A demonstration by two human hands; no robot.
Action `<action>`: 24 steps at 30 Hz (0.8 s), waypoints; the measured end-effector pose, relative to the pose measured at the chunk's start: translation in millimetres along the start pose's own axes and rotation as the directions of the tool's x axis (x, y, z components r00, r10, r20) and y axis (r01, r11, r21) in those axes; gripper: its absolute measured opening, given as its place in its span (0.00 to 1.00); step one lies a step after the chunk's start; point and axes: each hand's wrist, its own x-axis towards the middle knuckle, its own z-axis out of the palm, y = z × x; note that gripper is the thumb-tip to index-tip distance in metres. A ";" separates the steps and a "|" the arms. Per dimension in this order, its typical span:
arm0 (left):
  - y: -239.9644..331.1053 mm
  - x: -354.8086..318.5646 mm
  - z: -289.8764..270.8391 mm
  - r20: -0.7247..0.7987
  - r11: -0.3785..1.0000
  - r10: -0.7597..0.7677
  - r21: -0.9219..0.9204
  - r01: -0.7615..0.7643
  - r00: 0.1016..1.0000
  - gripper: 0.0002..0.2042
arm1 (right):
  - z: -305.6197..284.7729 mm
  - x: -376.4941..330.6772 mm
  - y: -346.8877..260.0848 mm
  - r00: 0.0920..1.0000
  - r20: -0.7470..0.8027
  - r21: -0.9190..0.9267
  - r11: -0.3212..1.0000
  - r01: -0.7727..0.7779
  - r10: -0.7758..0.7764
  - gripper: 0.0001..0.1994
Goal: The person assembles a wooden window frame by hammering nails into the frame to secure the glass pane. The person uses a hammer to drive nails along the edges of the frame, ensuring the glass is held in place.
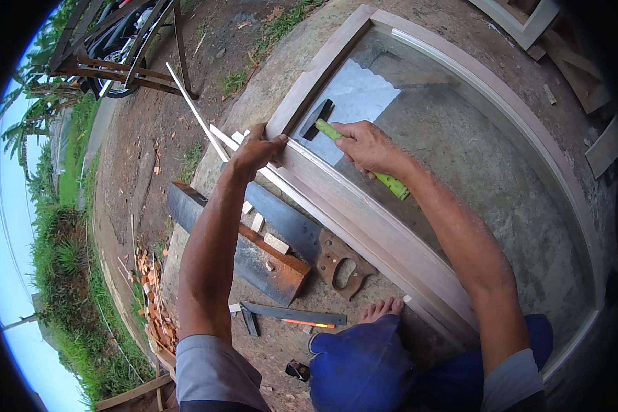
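Observation:
A long wooden frame [323, 65] with a pale bead [446, 44] along its inner edge lies across the ground before me, with what looks like a glass pane in it. My right hand [369, 147] is closed round the green handle of a hammer [395, 185]. The hammer's black head [318, 119] is over a white sheet [364, 89] inside the frame's corner; I cannot tell whether it touches. My left hand [255, 152] grips the frame's near side by that corner, thumb on top. Thin white strips [196, 108] stick out beside it.
Left of the frame lie a handsaw [340, 264], a thick wooden beam [271, 268], small wood offcuts [276, 243], a try square [295, 314] with an orange pencil [309, 323], and a tape measure [297, 370]. My bare foot [383, 309] is near the saw. A wooden trestle [127, 72] stands far left.

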 end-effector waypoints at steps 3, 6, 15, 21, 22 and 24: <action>-4.2 -0.7 -5.2 0.001 1.000 0.007 -0.003 -0.007 1.000 0.31 | 7.6 -0.4 -4.2 0.994 -0.111 -0.049 0.999 0.011 -0.017 0.27; -2.2 -2.8 -8.6 0.005 0.999 0.033 0.020 -0.033 0.999 0.31 | 6.6 -5.3 -10.2 0.997 -0.054 -0.108 0.993 0.046 -0.052 0.26; -2.2 -9.4 -10.1 -0.013 0.999 0.038 0.023 -0.038 0.999 0.30 | 6.9 -9.5 -11.9 1.000 0.013 -0.100 0.995 -0.006 0.007 0.27; -6.1 -12.2 -6.1 -0.020 0.999 0.037 -0.023 -0.037 0.999 0.28 | 14.7 -11.5 -13.1 0.994 -0.096 -0.162 0.986 0.025 -0.041 0.27; -6.0 -13.3 -5.2 -0.023 0.999 0.036 -0.005 -0.036 0.999 0.28 | 15.5 -12.2 -13.6 0.997 -0.040 -0.212 0.976 0.055 -0.065 0.27; -4.2 -14.2 -3.7 -0.043 0.999 0.003 0.036 -0.002 0.999 0.29 | 13.2 -13.6 -13.6 0.998 -0.066 -0.096 0.995 -0.002 -0.004 0.27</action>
